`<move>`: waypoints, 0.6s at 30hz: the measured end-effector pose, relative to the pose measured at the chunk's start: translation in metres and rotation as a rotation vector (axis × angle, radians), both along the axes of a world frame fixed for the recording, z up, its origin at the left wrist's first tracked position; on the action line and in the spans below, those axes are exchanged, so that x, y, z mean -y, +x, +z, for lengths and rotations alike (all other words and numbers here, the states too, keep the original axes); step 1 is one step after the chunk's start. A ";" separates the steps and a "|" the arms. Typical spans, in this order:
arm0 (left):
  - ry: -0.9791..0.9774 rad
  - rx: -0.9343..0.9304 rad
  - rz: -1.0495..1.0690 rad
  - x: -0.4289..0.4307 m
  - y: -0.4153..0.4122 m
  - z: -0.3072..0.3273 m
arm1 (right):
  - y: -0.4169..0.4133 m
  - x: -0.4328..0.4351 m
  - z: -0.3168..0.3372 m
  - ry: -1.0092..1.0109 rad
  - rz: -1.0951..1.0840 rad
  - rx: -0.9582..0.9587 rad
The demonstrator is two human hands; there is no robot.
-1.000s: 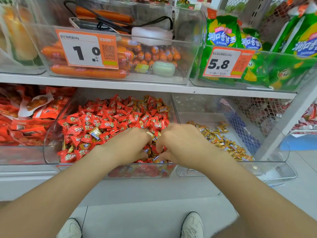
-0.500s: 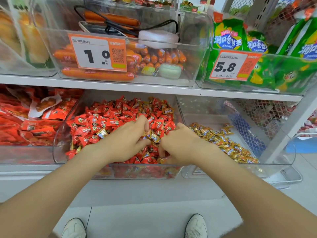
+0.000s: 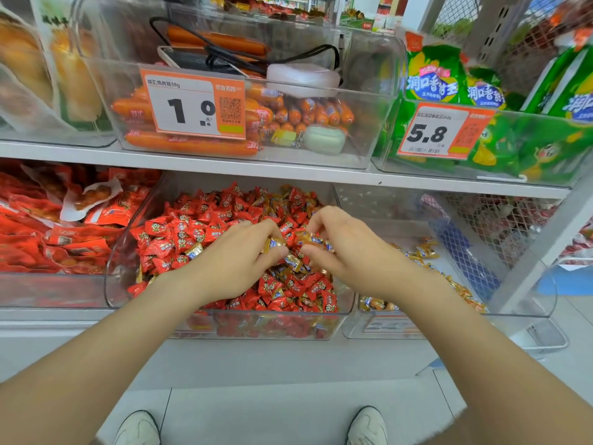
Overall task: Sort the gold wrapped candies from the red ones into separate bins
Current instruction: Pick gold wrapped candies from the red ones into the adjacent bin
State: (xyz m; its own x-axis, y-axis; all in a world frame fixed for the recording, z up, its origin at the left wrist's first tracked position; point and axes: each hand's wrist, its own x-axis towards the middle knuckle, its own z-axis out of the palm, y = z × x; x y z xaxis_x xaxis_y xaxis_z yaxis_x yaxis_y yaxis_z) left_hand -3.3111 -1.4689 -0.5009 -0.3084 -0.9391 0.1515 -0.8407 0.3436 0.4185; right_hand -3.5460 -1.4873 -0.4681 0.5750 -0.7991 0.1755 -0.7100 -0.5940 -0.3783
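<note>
A clear bin (image 3: 224, 329) on the lower shelf holds a heap of red wrapped candies (image 3: 192, 229) with a few gold ones mixed in. Both hands are over its middle. My left hand (image 3: 231, 261) pinches a gold candy (image 3: 272, 243) between thumb and fingertips. My right hand (image 3: 349, 248) holds gold candies (image 3: 313, 238) in curled fingers. More gold candies (image 3: 293, 263) lie loose just below the fingertips. The clear bin to the right (image 3: 519, 319) holds a thin row of gold candies (image 3: 426, 252).
Red snack packs (image 3: 48, 226) fill the bin on the left. The shelf above (image 3: 288, 175) carries bins of orange sausages (image 3: 192, 146) and green packs (image 3: 529, 149) with price tags. A wire mesh panel (image 3: 500, 226) stands at the right. My shoes (image 3: 138, 428) are on the floor.
Both hands have risen from deep in the candy heap. Their fingertips now show gold candies pinched above the pile. The view has shifted slightly left and down.
</note>
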 end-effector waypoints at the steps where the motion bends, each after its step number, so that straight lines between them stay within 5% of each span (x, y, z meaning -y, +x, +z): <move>1: -0.012 -0.045 0.001 0.000 -0.002 0.003 | -0.001 0.000 0.001 0.001 -0.009 0.033; 7: 0.062 -0.385 0.121 -0.005 -0.008 0.020 | 0.011 0.002 -0.003 0.031 -0.217 0.232; 18: -0.129 -0.207 0.167 0.008 -0.001 0.014 | 0.046 0.017 -0.019 -0.006 -0.299 -0.100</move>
